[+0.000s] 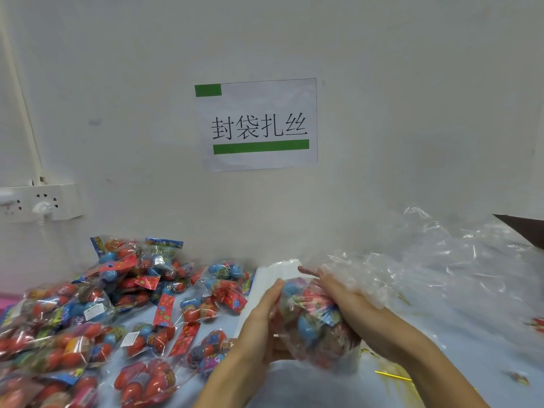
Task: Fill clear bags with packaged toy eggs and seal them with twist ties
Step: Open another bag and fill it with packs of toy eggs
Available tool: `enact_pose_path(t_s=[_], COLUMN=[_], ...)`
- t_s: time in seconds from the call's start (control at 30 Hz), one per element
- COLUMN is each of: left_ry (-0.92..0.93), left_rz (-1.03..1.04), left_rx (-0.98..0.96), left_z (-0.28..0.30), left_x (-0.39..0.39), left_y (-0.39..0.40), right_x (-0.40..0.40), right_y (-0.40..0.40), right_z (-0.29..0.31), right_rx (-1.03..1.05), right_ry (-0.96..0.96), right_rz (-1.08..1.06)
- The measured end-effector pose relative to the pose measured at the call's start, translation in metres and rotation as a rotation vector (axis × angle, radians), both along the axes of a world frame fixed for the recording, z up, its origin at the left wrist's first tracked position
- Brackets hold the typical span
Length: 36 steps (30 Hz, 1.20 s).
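Between my two hands sits a clear bag (312,325) stuffed with red and blue packaged toy eggs. My left hand (259,325) presses flat against its left side, fingers straight. My right hand (341,295) lies along the bag's right side, partly under crumpled plastic, fingers stretched toward the back. A heap of packaged toy eggs (97,316) covers the table's left half. Yellow twist ties (393,376) lie on the table near my right forearm.
A pile of loose clear bags (459,269) fills the right side. A white stack (276,275) lies behind my hands. The wall holds a paper sign (256,125) and a power socket (41,201). A dark corner (524,231) juts in at right.
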<state>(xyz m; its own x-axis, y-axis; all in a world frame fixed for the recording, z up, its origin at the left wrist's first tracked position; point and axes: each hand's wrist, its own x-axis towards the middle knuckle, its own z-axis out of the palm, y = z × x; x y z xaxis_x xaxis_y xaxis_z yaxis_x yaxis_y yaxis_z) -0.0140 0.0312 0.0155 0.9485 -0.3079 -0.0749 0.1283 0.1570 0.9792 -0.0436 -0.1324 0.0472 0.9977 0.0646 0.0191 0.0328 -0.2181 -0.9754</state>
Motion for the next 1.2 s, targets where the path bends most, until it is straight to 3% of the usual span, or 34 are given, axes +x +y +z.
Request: enact_pose_path(t_s=[0.1, 0.2, 0.3, 0.4, 0.47, 0.57, 0.7, 0.83, 1.0, 1.2], left_ry=[-0.004, -0.334, -0.57, -0.601, -0.593, -0.566, -0.617, -0.539, -0.526, -0.48], left_rz=[0.088, 0.287, 0.145, -0.042, -0.02, 0.058, 0.226, 0.34, 0.486, 0.439], left_rx=[0.065, 0.264, 0.35, 0.329, 0.29, 0.138, 0.018, -0.109, -0.076, -0.059], left_z=[-0.003, -0.004, 0.004, 0.008, 0.009, 0.013, 0.013, 0.011, 0.008, 0.006], left_x=[0.001, 0.004, -0.005, -0.015, -0.014, -0.011, -0.005, 0.001, 0.006, 0.007], left_y=[-0.004, 0.0, 0.002, -0.005, -0.005, -0.002, -0.001, 0.001, 0.004, 0.003], right_x=[0.003, -0.002, -0.004, -0.012, -0.013, -0.012, -0.009, -0.003, 0.001, 0.002], right_y=[-0.005, -0.007, -0.007, 0.006, 0.017, 0.025, 0.025, 0.022, 0.027, 0.029], right_z=[-0.009, -0.008, -0.008, -0.003, -0.003, -0.002, -0.005, -0.013, -0.021, -0.025], right_rx=[-0.035, -0.143, -0.203, -0.327, -0.518, -0.766, -0.697, -0.483, -0.183, -0.197], right_ry=[-0.021, 0.034, -0.004, -0.066, -0.064, -0.051, -0.024, -0.141, -0.262, -0.241], right_rz=[-0.05, -0.149, -0.102, 0.151, 0.283, 0.311, 0.288, 0.281, 0.208, 0.124])
